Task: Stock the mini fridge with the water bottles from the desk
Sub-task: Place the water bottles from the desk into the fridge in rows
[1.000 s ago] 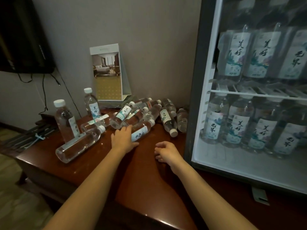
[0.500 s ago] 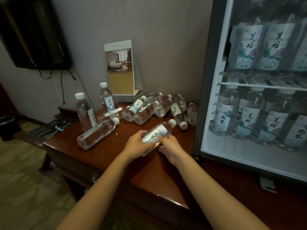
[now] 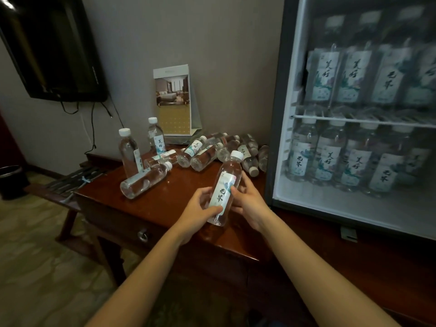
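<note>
A clear water bottle (image 3: 227,187) with a white cap and a white label is lifted above the desk, nearly upright and tilted a little right. My left hand (image 3: 197,213) grips its lower part from the left. My right hand (image 3: 248,201) holds its right side, fingers curled round the label. Several more bottles (image 3: 203,154) lie in a pile at the back of the brown wooden desk (image 3: 165,199); two bottles (image 3: 128,152) stand upright at the left. The open mini fridge (image 3: 354,128) on the right holds rows of bottles on two levels.
A calendar stand (image 3: 174,100) leans on the wall behind the pile. A dark TV (image 3: 52,48) hangs at upper left with cables below. One bottle (image 3: 144,180) lies near the desk's left edge. A black bin (image 3: 11,180) sits on the floor far left.
My left hand took a bottle from the pile and pulled it toward me. My right hand joined it, and both have raised and tipped the bottle nearly upright.
</note>
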Available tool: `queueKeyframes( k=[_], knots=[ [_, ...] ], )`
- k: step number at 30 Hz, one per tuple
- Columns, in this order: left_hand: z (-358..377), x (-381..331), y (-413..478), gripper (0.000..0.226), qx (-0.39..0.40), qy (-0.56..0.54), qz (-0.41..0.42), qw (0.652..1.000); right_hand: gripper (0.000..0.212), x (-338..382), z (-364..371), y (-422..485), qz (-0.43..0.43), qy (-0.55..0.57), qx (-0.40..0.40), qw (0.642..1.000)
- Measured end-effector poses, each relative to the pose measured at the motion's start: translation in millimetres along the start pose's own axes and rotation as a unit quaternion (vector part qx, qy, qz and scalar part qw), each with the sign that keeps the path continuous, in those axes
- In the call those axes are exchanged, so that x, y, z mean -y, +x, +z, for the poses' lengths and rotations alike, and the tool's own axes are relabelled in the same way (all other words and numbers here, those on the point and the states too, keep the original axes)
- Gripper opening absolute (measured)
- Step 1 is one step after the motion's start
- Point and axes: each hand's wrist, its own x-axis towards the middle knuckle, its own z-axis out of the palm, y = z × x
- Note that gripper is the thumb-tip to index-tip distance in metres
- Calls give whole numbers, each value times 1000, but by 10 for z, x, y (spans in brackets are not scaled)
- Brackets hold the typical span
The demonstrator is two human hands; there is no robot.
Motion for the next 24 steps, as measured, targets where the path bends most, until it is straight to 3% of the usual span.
queueKeyframes(
  k=[8,13,21,24],
  knots=[
    [367,-95,-164,71,7,0,34,999,54,129,-288,-334,-26,-15,4,1000],
    [706,-268,-108,71,47,-3,85,995,38,303,-605,-515,-50,-27,-41,998],
    [1552,-436,70,78,109,-25,98,989,18,573,-1310,-855,-100,-78,-146,981],
    [1895,-468,133,82,122,-13,104,987,26,671,-1556,-1001,-102,-90,-193,972]
  ],
)
